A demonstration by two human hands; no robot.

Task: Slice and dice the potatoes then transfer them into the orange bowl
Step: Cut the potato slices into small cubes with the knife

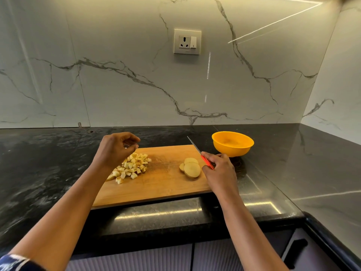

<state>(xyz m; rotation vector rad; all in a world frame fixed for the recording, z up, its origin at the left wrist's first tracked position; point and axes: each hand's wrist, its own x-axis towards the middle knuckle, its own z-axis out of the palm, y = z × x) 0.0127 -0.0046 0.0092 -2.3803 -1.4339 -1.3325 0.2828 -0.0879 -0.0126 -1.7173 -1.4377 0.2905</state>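
The right hand's (218, 170) fingers and thumb are curled round the red handle of a knife (200, 154), whose blade points up and away to the left, off the board. The left hand's (115, 150) fingers are loosely curled toward the thumb and blurred; I cannot tell whether they pinch anything. That hand hangs over a pile of potato cubes (132, 168) on the left of the wooden cutting board (166, 186). A few round potato slices (191, 169) lie overlapping on the right of the board, just beside the right hand. The orange bowl (232, 144) stands on the black counter (58, 163), just past the board's far right corner. A socket (187, 42) sits on the marble wall (117, 75).
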